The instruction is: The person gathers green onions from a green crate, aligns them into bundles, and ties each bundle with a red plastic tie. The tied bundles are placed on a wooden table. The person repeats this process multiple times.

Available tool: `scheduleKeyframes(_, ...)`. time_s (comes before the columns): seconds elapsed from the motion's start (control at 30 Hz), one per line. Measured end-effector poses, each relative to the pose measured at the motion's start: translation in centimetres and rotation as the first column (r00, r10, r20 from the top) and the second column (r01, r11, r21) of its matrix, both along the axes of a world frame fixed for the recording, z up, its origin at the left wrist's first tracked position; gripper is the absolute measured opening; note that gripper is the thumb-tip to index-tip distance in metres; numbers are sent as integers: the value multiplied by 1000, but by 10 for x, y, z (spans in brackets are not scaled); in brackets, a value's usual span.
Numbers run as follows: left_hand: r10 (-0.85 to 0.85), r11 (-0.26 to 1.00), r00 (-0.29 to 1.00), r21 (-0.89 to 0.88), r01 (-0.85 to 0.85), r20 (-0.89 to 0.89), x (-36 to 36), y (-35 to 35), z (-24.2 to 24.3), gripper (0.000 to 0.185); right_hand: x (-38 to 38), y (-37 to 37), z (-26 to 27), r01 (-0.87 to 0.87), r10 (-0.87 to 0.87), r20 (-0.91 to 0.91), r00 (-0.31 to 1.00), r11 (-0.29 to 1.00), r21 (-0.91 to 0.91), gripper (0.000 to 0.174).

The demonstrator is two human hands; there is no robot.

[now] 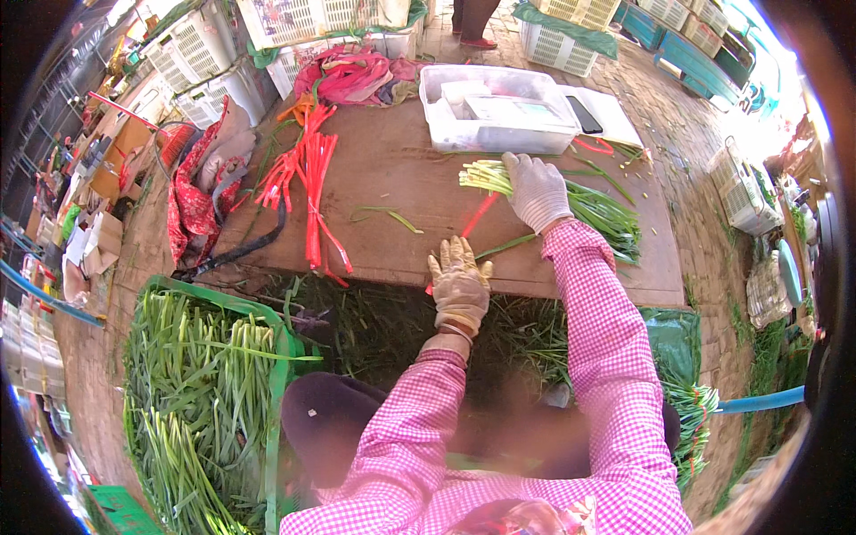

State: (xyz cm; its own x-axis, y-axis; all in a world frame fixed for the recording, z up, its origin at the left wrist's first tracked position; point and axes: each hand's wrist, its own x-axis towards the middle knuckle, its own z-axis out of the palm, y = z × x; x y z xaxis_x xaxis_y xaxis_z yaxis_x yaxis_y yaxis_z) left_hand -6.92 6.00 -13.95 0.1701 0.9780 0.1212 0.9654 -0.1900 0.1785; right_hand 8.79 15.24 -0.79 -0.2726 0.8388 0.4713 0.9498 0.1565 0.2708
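My right hand (537, 189), in a pale knit glove, grips a bunch of green leafy stalks (602, 224), likely Chinese chives. Their pale cut ends point left, and the leaves fan out to the right on the brown board table (394, 247). My left hand (461, 284), in a stained yellowish glove, is palm down at the table's front edge with fingers slightly apart. Under it passes a red plastic tie strip (480, 215), which slants up toward the bunch. A loose green leaf (506, 247) lies between the two hands.
Red tie strips (319, 194) hang over the table's left part. Behind them are a clear plastic bin (501, 137) and a phone (584, 115). A green crate (275, 401) of chives stands at my left; tied bunches (692, 428) are at my right. A person's feet (478, 43) show beyond.
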Motion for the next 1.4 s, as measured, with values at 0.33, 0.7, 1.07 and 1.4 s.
scheduleKeyframes(0.33, 96, 995, 995, 20, -96, 8, 29, -10, 11, 79, -51, 24, -27, -33, 34, 13, 999, 998, -49, 18)
scheduleKeyframes(0.7, 45, 952, 765, 205, -228, 642, 27, 3, 8, 37, -65, 25, -58, -124, 84, -112, 990, 901, -415, 93)
scheduleKeyframes(1.07, 356, 880, 831, 147, -452, 427, -35, 73, 16, 33, -41, 35, -81, -151, 14, -324, 946, 904, -400, 74)
scheduleKeyframes(1.4, 340, 912, 897, 134, -388, 281, -31, 114, 11, 26, -38, 43, -84, -152, -37, -412, 910, 896, -417, 68)
